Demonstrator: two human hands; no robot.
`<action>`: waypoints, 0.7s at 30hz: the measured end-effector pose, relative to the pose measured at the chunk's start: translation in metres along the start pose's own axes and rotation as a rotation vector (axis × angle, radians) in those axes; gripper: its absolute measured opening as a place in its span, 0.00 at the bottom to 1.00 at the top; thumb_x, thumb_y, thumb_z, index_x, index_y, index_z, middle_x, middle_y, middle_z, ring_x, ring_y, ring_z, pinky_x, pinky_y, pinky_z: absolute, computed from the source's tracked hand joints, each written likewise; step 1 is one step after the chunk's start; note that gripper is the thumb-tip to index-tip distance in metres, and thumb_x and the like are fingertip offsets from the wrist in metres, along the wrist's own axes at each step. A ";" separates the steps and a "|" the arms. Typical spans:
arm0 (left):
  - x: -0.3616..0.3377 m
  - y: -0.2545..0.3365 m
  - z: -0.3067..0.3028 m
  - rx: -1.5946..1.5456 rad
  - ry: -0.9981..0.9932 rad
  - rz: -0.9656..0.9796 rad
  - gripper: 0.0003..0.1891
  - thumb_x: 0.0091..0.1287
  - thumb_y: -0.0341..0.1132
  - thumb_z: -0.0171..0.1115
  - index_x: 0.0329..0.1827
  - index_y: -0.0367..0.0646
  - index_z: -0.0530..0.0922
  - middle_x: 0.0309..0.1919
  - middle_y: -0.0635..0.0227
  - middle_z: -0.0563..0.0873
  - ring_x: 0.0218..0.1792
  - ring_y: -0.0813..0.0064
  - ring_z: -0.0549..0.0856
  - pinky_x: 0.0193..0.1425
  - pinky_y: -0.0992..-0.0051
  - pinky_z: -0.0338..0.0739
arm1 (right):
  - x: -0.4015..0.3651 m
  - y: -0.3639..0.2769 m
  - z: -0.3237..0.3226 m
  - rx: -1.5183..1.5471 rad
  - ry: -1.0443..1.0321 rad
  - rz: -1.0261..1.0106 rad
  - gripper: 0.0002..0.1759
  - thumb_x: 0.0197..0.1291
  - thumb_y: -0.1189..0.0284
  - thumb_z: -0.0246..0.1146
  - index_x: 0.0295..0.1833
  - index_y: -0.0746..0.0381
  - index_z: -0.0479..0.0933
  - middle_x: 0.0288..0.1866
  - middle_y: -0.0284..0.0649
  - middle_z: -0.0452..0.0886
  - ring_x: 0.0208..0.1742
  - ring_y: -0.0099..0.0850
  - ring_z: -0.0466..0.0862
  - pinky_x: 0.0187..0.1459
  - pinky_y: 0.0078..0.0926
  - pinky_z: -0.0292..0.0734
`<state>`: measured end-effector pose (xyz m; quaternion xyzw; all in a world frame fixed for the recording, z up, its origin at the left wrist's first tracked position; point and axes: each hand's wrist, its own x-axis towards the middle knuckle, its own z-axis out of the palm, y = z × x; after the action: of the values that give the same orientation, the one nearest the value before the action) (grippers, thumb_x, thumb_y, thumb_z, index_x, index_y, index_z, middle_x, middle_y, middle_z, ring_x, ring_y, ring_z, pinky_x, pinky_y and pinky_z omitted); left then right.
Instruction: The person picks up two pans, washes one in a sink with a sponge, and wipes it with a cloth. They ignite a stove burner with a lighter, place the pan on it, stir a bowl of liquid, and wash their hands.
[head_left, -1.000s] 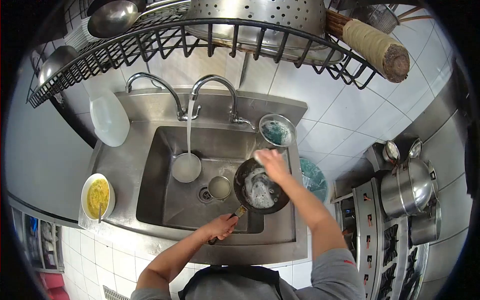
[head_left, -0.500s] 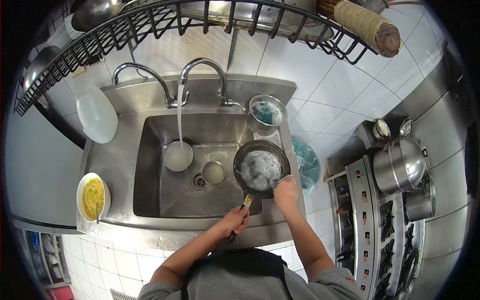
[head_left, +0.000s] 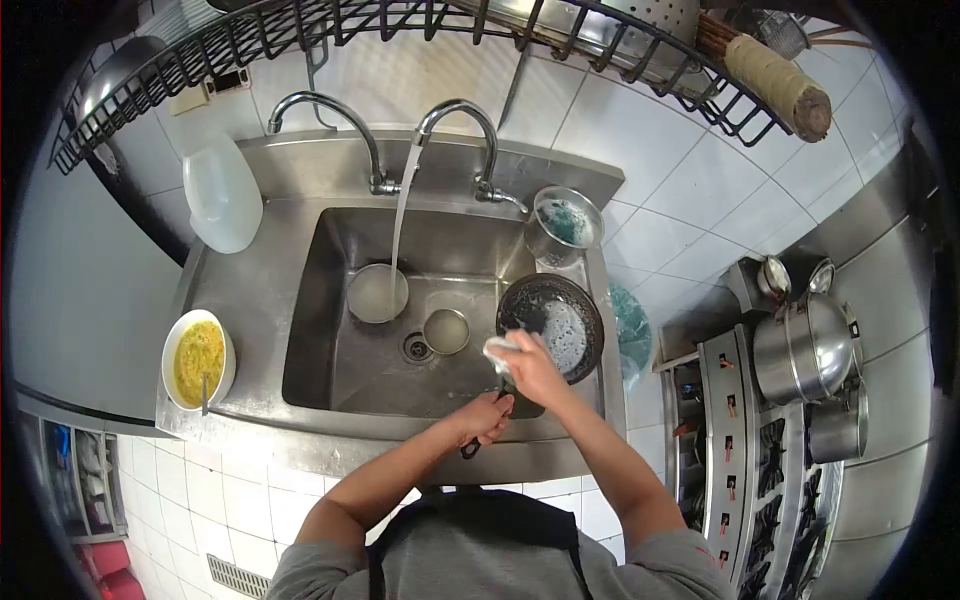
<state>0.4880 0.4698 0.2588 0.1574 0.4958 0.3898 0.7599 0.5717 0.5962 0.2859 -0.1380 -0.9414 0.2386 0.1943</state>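
Note:
A dark frying pan (head_left: 535, 298) with white suds inside is held over the right edge of the sink. My left hand (head_left: 486, 418) is wrapped around its handle, near the sink's front edge. At the pan's near left rim, my right hand (head_left: 535, 370) is closed on a whitish sponge (head_left: 499, 350), partly hidden by the fingers. Down in the sink (head_left: 340, 380), a round metal bowl (head_left: 378, 294) sits under the running water. Beside it, close to the drain, stands a smaller round metal container (head_left: 446, 331).
Two curved faucets (head_left: 490, 150) rise behind the sink. A pot with green scrubber and suds (head_left: 565, 222) stands at the back right corner. On the left counter are a white bowl of yellow food (head_left: 198, 360) and a translucent jug (head_left: 222, 195). A wire rack (head_left: 360, 25) hangs above.
My right hand has moved from the pan's right rim to its near left rim, carrying the sponge. Suds now cover less of the pan. The camera view has shifted slightly.

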 end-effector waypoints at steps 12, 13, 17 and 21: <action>0.000 0.008 -0.011 0.061 0.033 0.040 0.14 0.68 0.47 0.42 0.30 0.47 0.62 0.16 0.76 0.63 0.11 0.86 0.58 0.11 0.84 0.47 | 0.004 0.033 0.001 0.162 -0.130 0.069 0.20 0.47 0.85 0.52 0.45 0.57 0.77 0.52 0.48 0.69 0.53 0.46 0.69 0.54 0.34 0.65; -0.001 0.008 -0.013 0.045 0.016 0.039 0.14 0.68 0.47 0.42 0.30 0.47 0.62 0.16 0.76 0.63 0.11 0.86 0.58 0.11 0.84 0.47 | -0.008 0.041 -0.010 0.232 -0.197 0.120 0.20 0.47 0.84 0.53 0.46 0.56 0.77 0.52 0.48 0.69 0.53 0.46 0.69 0.54 0.35 0.65; 0.000 0.012 -0.021 0.026 -0.067 0.011 0.14 0.68 0.46 0.42 0.31 0.46 0.62 0.17 0.75 0.65 0.11 0.86 0.58 0.10 0.83 0.48 | -0.029 0.074 -0.024 -0.161 -0.164 0.115 0.23 0.49 0.82 0.53 0.53 0.54 0.73 0.56 0.47 0.68 0.55 0.48 0.68 0.58 0.41 0.60; -0.004 0.022 -0.017 0.088 -0.056 -0.010 0.14 0.69 0.45 0.41 0.30 0.46 0.62 0.16 0.75 0.64 0.11 0.86 0.57 0.10 0.83 0.47 | 0.014 0.083 0.021 -0.120 -0.100 0.002 0.24 0.54 0.80 0.50 0.58 0.56 0.67 0.63 0.45 0.63 0.61 0.52 0.62 0.63 0.42 0.53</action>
<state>0.4623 0.4781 0.2675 0.1991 0.4917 0.3592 0.7678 0.5647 0.6636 0.2312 -0.1383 -0.9624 0.1887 0.1380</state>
